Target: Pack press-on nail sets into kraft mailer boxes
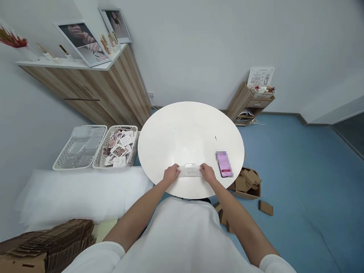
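"What's farthest left?"
"A tub (63, 157) of clear boxes (80, 145), well out from the left hand (171, 174). Nearer that hand comes a basket (134, 149) of cards (118, 148), with white sheets (85, 193) lying on the body side of both."
"And the left hand?"
"Closed, pinching the near end of a white strip (182, 172) at the table (187, 125)."
"Where's the strip, exactly?"
"Between the hands, running from one to the other. I can't tell whether it touches the tabletop. A clear case (191, 169) shows at its middle."
"The right hand (208, 173)?"
"Closed too, gripping the strip's other end."
"Beyond it?"
"A phone (224, 165), just right of that hand, its screen blurred. Farther right, a carton (247, 195) of brown boxes (241, 184), then a loose box (265, 207) on the floor."
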Motion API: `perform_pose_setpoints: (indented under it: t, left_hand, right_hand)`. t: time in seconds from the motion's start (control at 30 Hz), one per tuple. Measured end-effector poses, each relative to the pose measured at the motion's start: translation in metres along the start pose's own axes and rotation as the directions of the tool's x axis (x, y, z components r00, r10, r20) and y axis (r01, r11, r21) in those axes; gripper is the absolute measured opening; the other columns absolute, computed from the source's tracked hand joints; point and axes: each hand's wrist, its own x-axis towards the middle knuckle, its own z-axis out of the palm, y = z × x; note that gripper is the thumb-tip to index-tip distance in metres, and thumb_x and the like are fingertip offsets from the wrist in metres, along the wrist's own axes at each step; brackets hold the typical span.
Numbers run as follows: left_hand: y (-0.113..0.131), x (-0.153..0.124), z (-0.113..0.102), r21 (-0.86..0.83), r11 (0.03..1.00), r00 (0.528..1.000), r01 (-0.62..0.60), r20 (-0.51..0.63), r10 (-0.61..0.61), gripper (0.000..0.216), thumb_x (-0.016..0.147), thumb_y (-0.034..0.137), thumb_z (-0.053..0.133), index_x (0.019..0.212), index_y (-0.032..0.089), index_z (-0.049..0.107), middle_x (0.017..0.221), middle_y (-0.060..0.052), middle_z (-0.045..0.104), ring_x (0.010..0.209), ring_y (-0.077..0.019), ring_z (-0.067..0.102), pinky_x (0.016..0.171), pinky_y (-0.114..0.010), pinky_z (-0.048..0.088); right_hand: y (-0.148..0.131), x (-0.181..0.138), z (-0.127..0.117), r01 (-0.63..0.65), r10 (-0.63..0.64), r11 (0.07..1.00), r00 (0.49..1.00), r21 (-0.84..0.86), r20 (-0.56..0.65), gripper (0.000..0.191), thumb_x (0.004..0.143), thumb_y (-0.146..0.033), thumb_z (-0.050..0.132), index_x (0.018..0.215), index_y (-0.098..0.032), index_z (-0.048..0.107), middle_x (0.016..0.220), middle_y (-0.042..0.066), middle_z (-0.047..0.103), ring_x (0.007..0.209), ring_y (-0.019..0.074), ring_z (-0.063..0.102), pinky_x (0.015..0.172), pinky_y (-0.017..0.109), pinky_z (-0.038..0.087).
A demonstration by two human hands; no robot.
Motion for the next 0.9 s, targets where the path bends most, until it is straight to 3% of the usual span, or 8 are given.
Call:
perform_pose_setpoints:
  t: [0.07,0.13,0.3,0.4,0.47,0.6,0.7,0.9]
  left_hand:
    - [0.005,-0.005,0.001,0.004,1.0,0.987,0.01,-0.163,-0.01,0.038,0.078,0.029,0.045,0.115,0.021,0.046,0.108,-0.01,0.059,0.104,-0.0272,0.049,0.093,-0.046,0.026]
    - [0.009,-0.015,0.005,0.019,0.995,0.958,-0.094,-0.271,0.095,0.044,0.078,0.03,0.045,0.121,0.022,0.043,0.127,-0.012,0.045,0.12,-0.0292,0.035,0.101,-0.047,0.011]
    - [0.016,-0.036,0.022,-0.024,0.85,0.85,-0.526,0.014,0.526,0.046,0.078,0.025,0.044,0.123,0.029,0.042,0.137,-0.005,0.034,0.127,-0.0252,0.025,0.104,-0.044,-0.001]
    - [0.015,-0.029,0.028,0.004,0.866,0.865,-0.499,0.048,0.499,0.052,0.074,0.024,0.047,0.125,0.026,0.039,0.14,-0.006,0.029,0.13,-0.0254,0.019,0.104,-0.046,-0.001]
    - [0.012,-0.022,0.03,0.036,0.889,0.889,-0.457,0.053,0.455,0.053,0.073,0.023,0.049,0.125,0.024,0.039,0.14,-0.007,0.027,0.131,-0.0253,0.017,0.104,-0.047,0.0]
    - [0.008,-0.012,0.028,0.037,0.884,0.884,-0.467,0.059,0.464,0.05,0.071,0.02,0.051,0.12,0.024,0.042,0.14,-0.008,0.028,0.131,-0.025,0.017,0.104,-0.046,0.003]
    - [0.01,-0.007,0.026,0.017,0.89,0.89,-0.456,0.04,0.455,0.043,0.067,0.017,0.055,0.11,0.023,0.048,0.14,-0.009,0.027,0.13,-0.0267,0.016,0.103,-0.046,0.007]
    - [0.015,0.0,0.018,0.085,0.891,0.894,-0.445,0.098,0.437,0.04,0.063,0.014,0.057,0.1,0.022,0.048,0.13,-0.012,0.039,0.118,-0.0278,0.036,0.099,-0.045,0.018]
  right_hand:
    - [0.003,0.002,0.005,-0.015,0.015,1.0,1.0,-0.004,-0.007,0.017,0.079,-0.021,0.044,0.093,-0.023,0.052,0.086,0.002,0.063,0.076,0.0149,0.059,0.061,0.024,0.04]
    - [0.006,0.003,0.009,-0.035,0.035,0.999,0.999,0.003,-0.019,0.018,0.079,-0.023,0.043,0.094,-0.024,0.052,0.083,0.002,0.063,0.074,0.0147,0.059,0.06,0.024,0.04]
    - [0.007,0.006,0.015,-0.078,0.078,0.997,0.997,0.009,-0.008,0.023,0.079,-0.024,0.042,0.101,-0.022,0.05,0.082,0.004,0.063,0.075,0.0172,0.059,0.064,0.028,0.043]
    - [0.003,0.004,0.013,-0.018,0.012,0.999,0.991,-0.048,-0.13,0.029,0.08,-0.021,0.039,0.109,-0.019,0.045,0.102,0.01,0.058,0.094,0.0213,0.055,0.079,0.035,0.041]
    - [-0.003,-0.001,0.01,0.102,-0.132,0.984,0.968,-0.145,-0.212,0.028,0.08,-0.016,0.038,0.107,-0.018,0.046,0.117,0.013,0.05,0.111,0.0237,0.044,0.091,0.041,0.034]
    - [-0.014,-0.01,0.012,0.459,-0.463,0.847,0.885,-0.267,0.054,0.019,0.076,-0.019,0.05,0.095,-0.02,0.051,0.129,0.012,0.041,0.125,0.0248,0.028,0.099,0.046,0.023]
    - [-0.017,-0.008,0.019,0.45,-0.414,0.855,0.891,-0.256,0.185,0.033,0.068,-0.026,0.062,0.098,-0.02,0.05,0.137,0.012,0.031,0.128,0.0276,0.022,0.097,0.048,0.025]
    - [-0.019,0.001,0.028,0.419,-0.376,0.88,0.903,-0.226,0.208,0.033,0.066,-0.013,0.059,0.097,-0.016,0.049,0.132,0.016,0.036,0.12,0.0249,0.036,0.093,0.04,0.034]
